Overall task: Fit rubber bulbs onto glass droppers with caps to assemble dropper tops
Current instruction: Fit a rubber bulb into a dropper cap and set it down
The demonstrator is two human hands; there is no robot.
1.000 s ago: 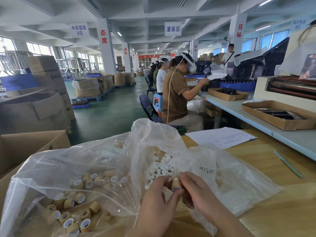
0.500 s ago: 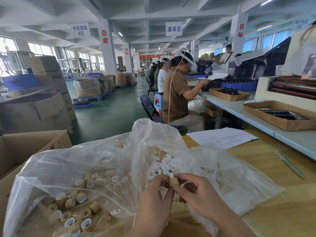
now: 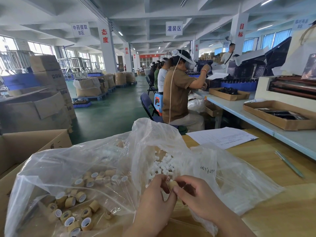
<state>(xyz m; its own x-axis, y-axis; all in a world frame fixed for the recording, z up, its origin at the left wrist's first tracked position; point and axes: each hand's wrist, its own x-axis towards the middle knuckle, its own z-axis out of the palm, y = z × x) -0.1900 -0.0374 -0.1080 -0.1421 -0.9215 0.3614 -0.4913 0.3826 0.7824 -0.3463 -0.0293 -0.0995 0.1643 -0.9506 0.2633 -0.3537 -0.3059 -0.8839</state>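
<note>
Overhead, a white hanging sign (image 3: 80, 29) reads 中药提取 B区, and a second hanging sign (image 3: 174, 28) reads 灌装区. Red characters run down the columns: 态度 on the near left pillar (image 3: 106, 53), 团队 on the pillar behind it (image 3: 127, 57), 信念 on a far pillar (image 3: 196, 48), 目标 on the right pillar (image 3: 239, 31). The black handwriting on the plastic bag (image 3: 230, 177) and the print on the paper sheet (image 3: 222, 136) at the far edge of the tabletop (image 3: 273, 211) can't be read.

Left crowded, right open
Crumpled plastic bags (image 3: 85, 168) fill near left and centre; open wooden table (image 3: 273, 211) shows at near right, pen (image 3: 289, 164) beyond.
</note>
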